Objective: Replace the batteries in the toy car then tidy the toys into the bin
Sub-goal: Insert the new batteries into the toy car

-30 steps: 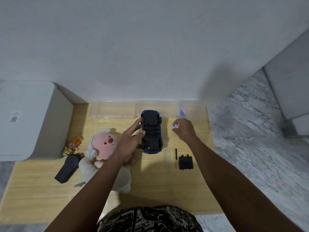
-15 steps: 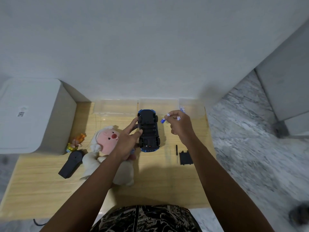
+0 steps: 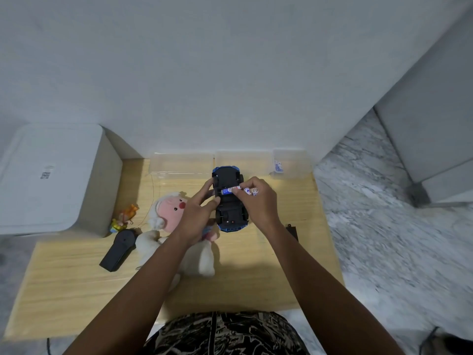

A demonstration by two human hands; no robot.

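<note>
The right hand (image 3: 258, 201) pinches a battery (image 3: 229, 190) in its fingertips, laying it crosswise on the underside of the upturned car (image 3: 230, 201), with two more batteries (image 3: 250, 191) tucked against its fingers. The left hand (image 3: 195, 213), fingers slightly spread, steadies the car's side from 9 o'clock. The car lies at the table's (image 3: 76, 278) far middle; the plush (image 3: 174, 226) sits at its 8 o'clock, the remote (image 3: 118, 249) beyond, clear bins (image 3: 181, 166) at 12, a black cover (image 3: 292, 230) at 4.
</note>
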